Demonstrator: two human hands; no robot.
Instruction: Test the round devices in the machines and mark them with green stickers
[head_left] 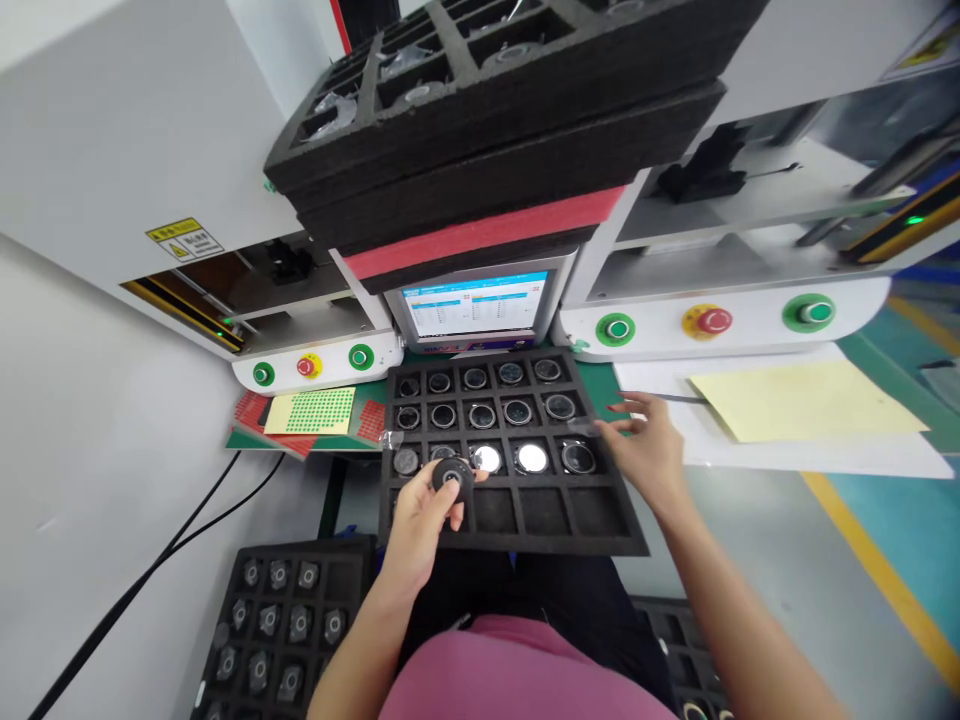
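Note:
My left hand (420,515) grips a round black watch case (453,481), its underside with a pale ring turned up, above the near part of a black foam tray (517,542). Several watch cases with dark round faces (517,411) sit in the tray's pockets, and two of the faces shine white with reflected light. At the tray's right edge, my right hand (649,450) has its thumb and forefinger pinched on a small piece of clear film (582,427). Another clear strip (390,440) lies on the tray's left edge.
A stack of foam trays (495,150) rises above a lit screen (472,305). Machines with green buttons (617,328) and red stop buttons (714,320) flank it. Yellow sheets (810,400) lie at right, green-dot stickers (319,411) at left. Another filled tray (289,625) stands lower left.

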